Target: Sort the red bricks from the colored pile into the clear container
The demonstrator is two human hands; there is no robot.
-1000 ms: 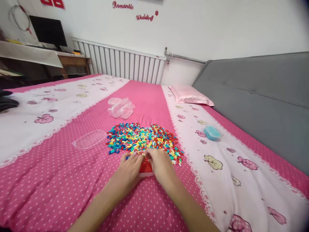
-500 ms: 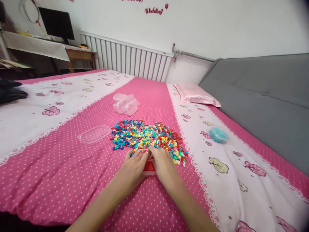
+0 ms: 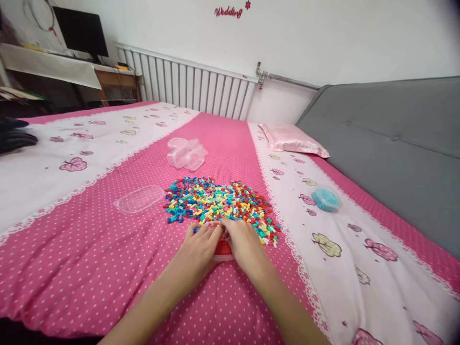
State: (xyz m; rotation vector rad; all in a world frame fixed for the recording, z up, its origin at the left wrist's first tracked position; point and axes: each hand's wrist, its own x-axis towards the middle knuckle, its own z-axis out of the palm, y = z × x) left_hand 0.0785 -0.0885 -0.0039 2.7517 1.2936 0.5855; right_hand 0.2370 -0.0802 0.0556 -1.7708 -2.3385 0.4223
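Observation:
A small clear plastic container (image 3: pixel 223 258) sits on the bed right in front of me, and red pieces (image 3: pixel 223 246) show inside it. My left hand (image 3: pixel 201 243) is closed around its left side, fingers bent over the far rim. From the right, my right hand (image 3: pixel 242 239) grips the same container, its thumb and fingertips close to those of the left. What the fingertips pinch, if anything, is hidden. Just beyond the hands spreads a pile of small toy building bricks (image 3: pixel 215 199) in red, blue, yellow, green and white.
A clear oval lid (image 3: pixel 140 200) lies left of the pile. Several clear empty containers (image 3: pixel 187 154) are grouped behind it. To the right stands a clear container with light blue pieces (image 3: pixel 325 199). A pink pillow (image 3: pixel 293 140) and black glove (image 3: pixel 16 136) lie farther out on the bed.
The view has tilted down very slightly. Both hands stay on the container in nearly the same pose, and the pile looks unchanged.

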